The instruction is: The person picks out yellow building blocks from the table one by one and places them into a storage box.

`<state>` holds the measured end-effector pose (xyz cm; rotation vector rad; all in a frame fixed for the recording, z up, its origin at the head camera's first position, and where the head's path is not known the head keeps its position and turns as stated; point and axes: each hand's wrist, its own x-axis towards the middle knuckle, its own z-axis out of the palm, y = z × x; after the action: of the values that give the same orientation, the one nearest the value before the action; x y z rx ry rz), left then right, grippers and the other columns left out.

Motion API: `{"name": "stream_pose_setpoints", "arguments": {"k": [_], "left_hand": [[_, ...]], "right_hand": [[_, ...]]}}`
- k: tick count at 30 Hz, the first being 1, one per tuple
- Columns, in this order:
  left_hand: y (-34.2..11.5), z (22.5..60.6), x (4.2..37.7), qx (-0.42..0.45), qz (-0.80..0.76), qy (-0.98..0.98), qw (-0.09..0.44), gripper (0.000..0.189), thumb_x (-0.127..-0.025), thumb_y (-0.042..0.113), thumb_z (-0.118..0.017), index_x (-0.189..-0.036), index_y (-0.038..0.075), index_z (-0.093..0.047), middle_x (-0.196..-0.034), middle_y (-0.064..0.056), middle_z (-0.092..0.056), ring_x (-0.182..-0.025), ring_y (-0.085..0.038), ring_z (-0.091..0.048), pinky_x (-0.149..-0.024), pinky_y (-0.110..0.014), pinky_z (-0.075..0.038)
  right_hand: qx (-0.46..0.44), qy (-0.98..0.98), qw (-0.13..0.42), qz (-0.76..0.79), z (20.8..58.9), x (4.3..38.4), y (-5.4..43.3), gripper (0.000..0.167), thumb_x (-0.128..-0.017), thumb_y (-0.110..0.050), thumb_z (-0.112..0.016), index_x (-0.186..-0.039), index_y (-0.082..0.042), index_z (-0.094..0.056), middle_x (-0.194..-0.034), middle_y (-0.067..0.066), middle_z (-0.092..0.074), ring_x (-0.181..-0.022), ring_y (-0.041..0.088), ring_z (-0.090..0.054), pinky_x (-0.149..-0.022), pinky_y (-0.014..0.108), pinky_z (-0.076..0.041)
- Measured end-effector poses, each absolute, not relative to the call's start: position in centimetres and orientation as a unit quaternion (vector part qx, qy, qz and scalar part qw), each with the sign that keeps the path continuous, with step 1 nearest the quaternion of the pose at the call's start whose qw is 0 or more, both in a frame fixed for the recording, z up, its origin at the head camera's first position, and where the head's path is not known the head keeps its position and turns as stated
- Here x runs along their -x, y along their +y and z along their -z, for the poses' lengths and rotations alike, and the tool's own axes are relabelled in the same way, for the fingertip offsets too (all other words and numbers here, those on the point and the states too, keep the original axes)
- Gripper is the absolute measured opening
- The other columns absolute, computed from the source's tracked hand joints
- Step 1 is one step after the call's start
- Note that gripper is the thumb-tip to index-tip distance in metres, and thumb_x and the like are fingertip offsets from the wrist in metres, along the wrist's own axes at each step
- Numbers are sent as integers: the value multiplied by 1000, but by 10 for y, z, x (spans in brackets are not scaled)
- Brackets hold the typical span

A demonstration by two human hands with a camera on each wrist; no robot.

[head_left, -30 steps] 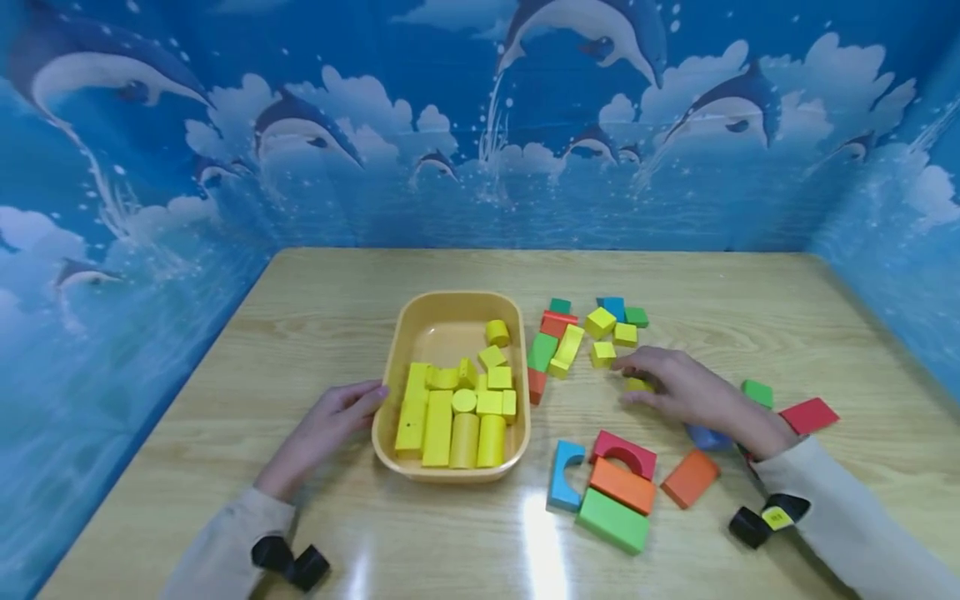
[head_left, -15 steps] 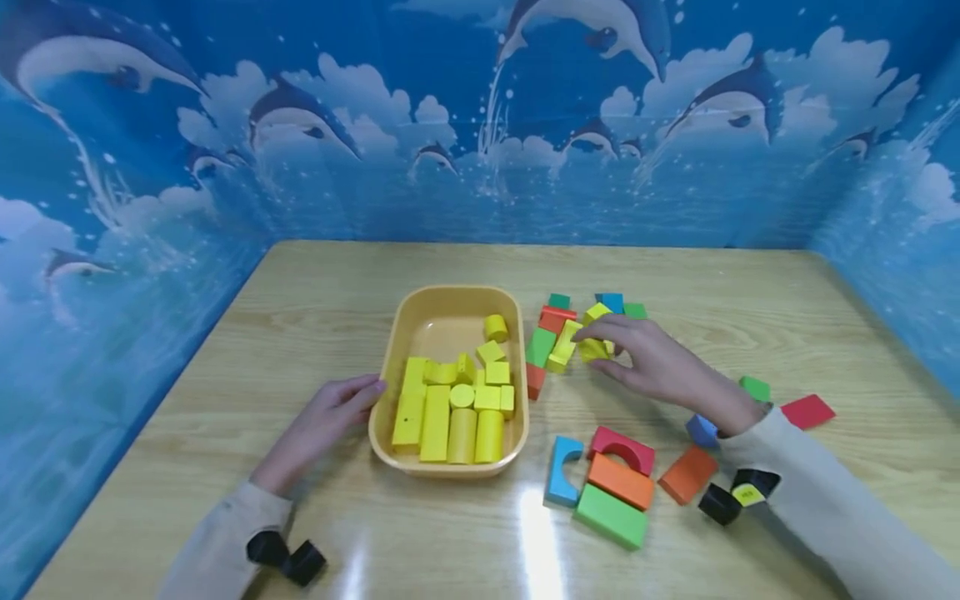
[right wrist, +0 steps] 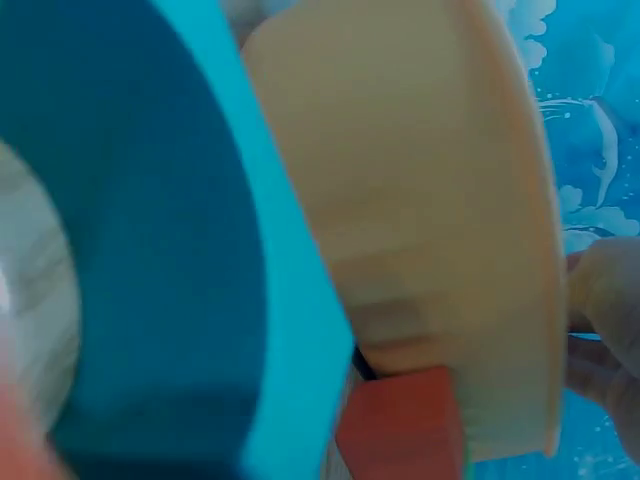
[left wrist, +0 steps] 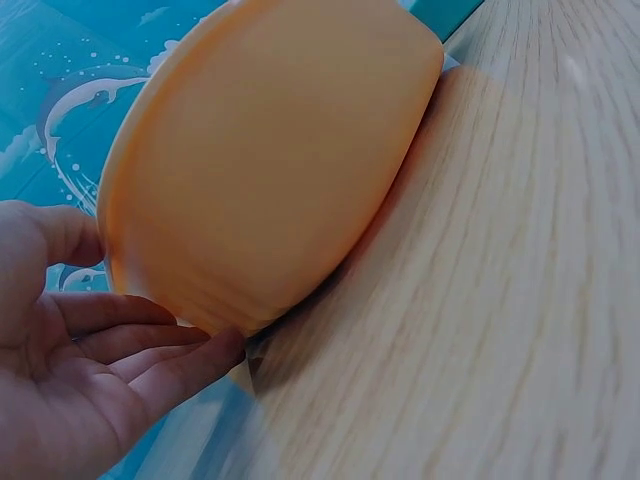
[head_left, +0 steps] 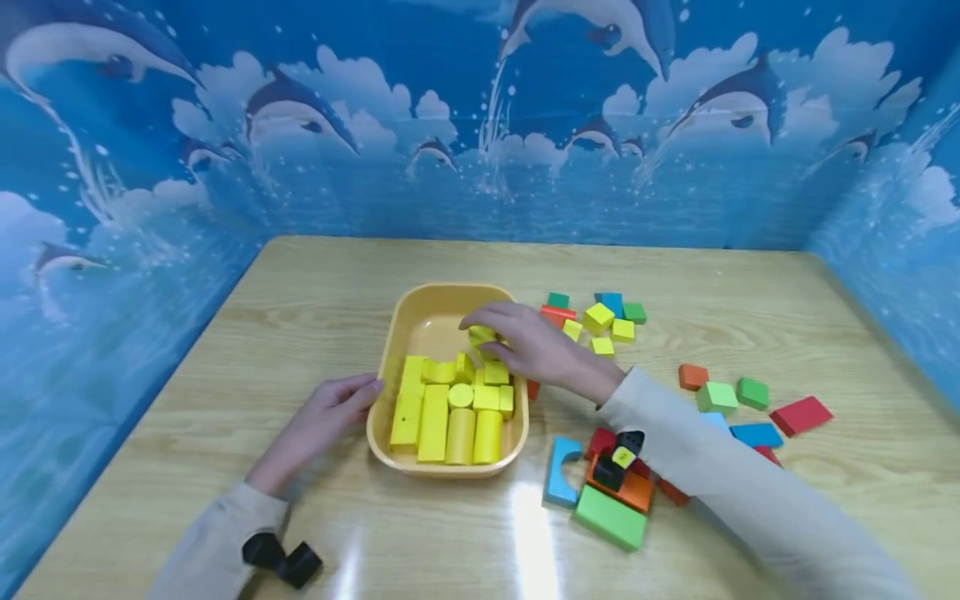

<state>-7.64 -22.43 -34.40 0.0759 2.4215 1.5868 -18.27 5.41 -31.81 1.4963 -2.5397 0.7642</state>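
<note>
A tan plastic bin (head_left: pixel 378 442) sits mid-table and holds yellow wooden blocks, among them a long rectangular block (head_left: pixel 432 423) and a cylinder (head_left: pixel 487 437). At its left side, my left hand (head_left: pixel 330 421) grips the wall. The left wrist view shows that thumb (left wrist: pixel 75 237) hooked at the rim, with the fingers (left wrist: pixel 190 375) against the outside. Over the bin's far right part, my right hand (head_left: pixel 525 337) pinches a small yellow block (head_left: pixel 482 335) between thumb and fingers. The right wrist view shows that hand only partly, beyond the bin's rim.
Right of the bin lie yellow cubes (head_left: pixel 598 317), a green block (head_left: pixel 633 312) and red blocks (head_left: pixel 558 315). Nearer are a blue arch (head_left: pixel 558 475) and a long green block (head_left: pixel 611 518). More coloured blocks, including a red one (head_left: pixel 801 415), lie farther right, some under the right sleeve.
My right hand has moved left from the loose blocks to over the bin, carrying the small yellow block. My left hand stays on the bin's side.
</note>
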Motion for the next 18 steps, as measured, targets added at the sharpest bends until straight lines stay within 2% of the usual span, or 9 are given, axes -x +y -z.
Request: {"name": "stream_pose_setpoints", "arguments": {"k": [8, 11, 14, 18], "left_hand": [[-222, 344, 77, -21, -547, 827, 127, 58, -104, 34, -44, -140, -11, -39, -142, -28, -43, -126, -37, -49, -99, -37, -50], [-221, 344, 77, -19, -542, 830, 127, 59, -103, 36, -44, -140, -10, -39, -142, -28, -44, -125, -36, -51, -98, -38, -50], [-221, 344, 76, -19, -539, 833, 127, 59, -103, 36, -44, -140, -10, -39, -142, -28, -44, -124, -36, -52, -98, -38, -50], [-223, 344, 76, -14, -539, 833, 123, 58, -104, 35, -44, -140, -10, -40, -141, -28, -45, -124, -36, -52, -97, -37, -50]], "right_hand": [[-446, -857, -13, -257, 327, 186, 49, 33, -91, 5, -62, -122, -3, -62, -117, 10, -65, -106, 23, -62, -88, 33, -55], [-442, -858, -17, -262, 328, 187, 51, 31, -92, 5, -59, -121, -4, -63, -117, 10, -65, -106, 22, -62, -88, 33, -55], [-445, -852, 7, -275, 331, 187, 55, 30, -92, 6, -57, -118, -4, -64, -115, 9, -66, -105, 22, -62, -88, 34, -55], [-443, -841, 71, -303, 333, 190, 66, 28, -90, 9, -56, -113, -3, -66, -114, 9, -65, -105, 23, -60, -88, 37, -54]]}}
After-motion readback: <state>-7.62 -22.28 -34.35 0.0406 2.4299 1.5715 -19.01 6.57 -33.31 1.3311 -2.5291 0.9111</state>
